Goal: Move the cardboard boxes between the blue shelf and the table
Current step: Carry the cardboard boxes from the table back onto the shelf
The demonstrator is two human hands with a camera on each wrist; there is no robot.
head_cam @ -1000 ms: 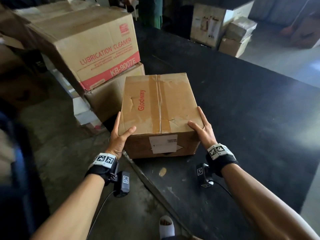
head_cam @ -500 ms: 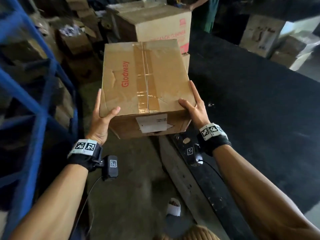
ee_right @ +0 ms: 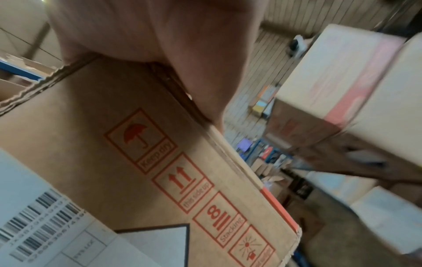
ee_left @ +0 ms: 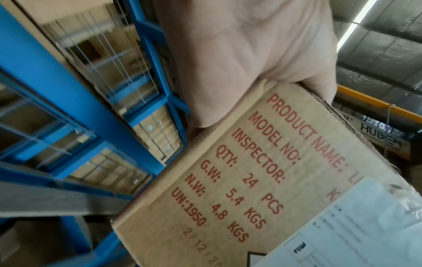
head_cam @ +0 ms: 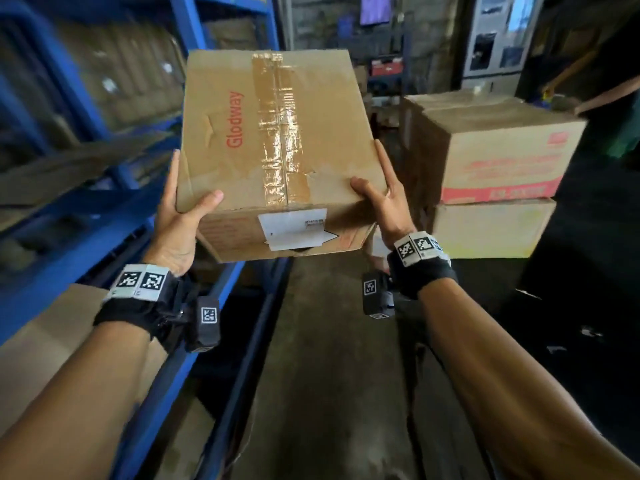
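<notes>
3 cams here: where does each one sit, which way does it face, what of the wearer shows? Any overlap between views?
Head: worn on the head, facing forward and down; shows both forearms, the left hand and right hand gripping the Glodway box, the blue shelf at left.
Left wrist: looks along the palm at the box's printed side and the shelf.
Right wrist: looks along the palm at the handling symbols; stacked boxes behind.
Shared: the held box appears in all three.

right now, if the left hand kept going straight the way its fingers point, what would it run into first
Probably the blue metal shelf. The left hand grips the left side of the brown taped Glodway cardboard box, fingers pointing up and away, with the shelf's upright and wrapped cartons beyond them. Depth is unclear, so treat this as likely, not certain.
</notes>
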